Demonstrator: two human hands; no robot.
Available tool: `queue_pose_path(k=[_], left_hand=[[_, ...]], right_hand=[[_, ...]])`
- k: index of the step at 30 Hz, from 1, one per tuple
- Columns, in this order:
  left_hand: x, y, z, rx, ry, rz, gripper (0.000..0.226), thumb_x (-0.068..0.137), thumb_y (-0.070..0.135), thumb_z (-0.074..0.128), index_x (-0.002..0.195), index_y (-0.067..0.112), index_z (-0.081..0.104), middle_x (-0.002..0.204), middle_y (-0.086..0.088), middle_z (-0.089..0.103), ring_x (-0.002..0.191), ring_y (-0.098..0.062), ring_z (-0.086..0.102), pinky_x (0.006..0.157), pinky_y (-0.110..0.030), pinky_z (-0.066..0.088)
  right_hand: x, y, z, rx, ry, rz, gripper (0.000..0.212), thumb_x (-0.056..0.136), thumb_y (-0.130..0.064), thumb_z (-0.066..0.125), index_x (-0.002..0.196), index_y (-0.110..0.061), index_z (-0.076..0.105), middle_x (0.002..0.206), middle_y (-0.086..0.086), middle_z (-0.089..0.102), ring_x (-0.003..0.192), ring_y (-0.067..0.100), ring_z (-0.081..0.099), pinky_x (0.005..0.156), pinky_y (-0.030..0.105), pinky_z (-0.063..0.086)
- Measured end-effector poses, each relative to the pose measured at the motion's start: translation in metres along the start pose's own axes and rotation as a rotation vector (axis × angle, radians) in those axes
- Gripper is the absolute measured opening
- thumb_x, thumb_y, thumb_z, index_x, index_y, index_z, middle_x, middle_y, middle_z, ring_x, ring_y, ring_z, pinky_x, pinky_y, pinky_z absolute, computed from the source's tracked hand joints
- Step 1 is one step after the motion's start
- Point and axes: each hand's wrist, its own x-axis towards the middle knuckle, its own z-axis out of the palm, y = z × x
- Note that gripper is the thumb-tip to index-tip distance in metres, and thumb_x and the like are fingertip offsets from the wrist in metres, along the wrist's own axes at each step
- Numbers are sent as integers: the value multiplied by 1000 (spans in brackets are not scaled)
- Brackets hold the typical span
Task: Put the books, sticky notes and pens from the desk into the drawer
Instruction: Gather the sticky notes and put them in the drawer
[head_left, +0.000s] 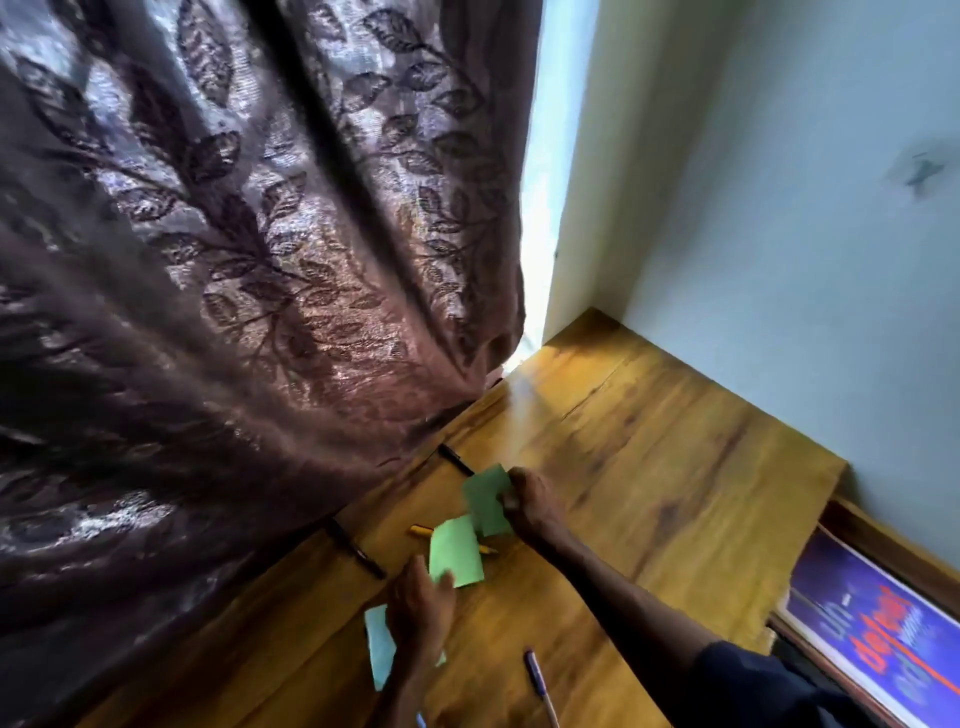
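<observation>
Against the curtain (234, 260) on my far left, one black pen (356, 548) lies along the desk (649, 467) edge and a second black pen (456, 460) lies further back; both are hard and smooth, so they would roll, and I judge them best taken across the middle of the barrel. A pale note (378, 644) lies flat, partly under my left wrist. My left hand (421, 608) reaches forward with its fingertips (442, 581) on the near edge of a loose green note (456, 553), but the blur keeps me from telling whether I am pinching it or only pressing it down. These notes weigh almost nothing and are limp, so I would lift them by an edge or corner, not flat. A yellow pencil (422, 530) pokes out from behind that note. My right hand (530, 506) has its fingers curled and clamped on the side of the green sheets (485, 499), raised off the wood. Nearer me lies a blue pen (540, 686). On the far right, the drawer (883, 540) stands open with a purple book (872, 639) inside.
</observation>
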Motion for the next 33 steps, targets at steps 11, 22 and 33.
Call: queue_pose_path(k=[11,22,33], left_hand=[[-44,27,-9,-252,51,96,42,99,29,61,135,7,58,136,-17,61,127,-37,55,99,-41,45],[-118,87,39,-157,-106,353,35,89,32,69,120,16,70,108,-8,75,103,-31,69,82,-35,51],[-269,147,149,-72,-364,613,35,98,25,62,127,7,65,119,-10,72,107,-26,71,88,-34,57]], right_hand=[[-92,35,-79,337,172,61,30,87,-16,54,106,-5,74,89,1,71,83,15,67,63,24,44],[-202,162,-126,340,358,364,23,89,-7,65,111,-8,70,103,1,73,88,16,68,62,17,47],[-372,326,-149,436,490,709,21,93,-7,62,112,-6,69,116,13,73,98,31,71,69,29,53]])
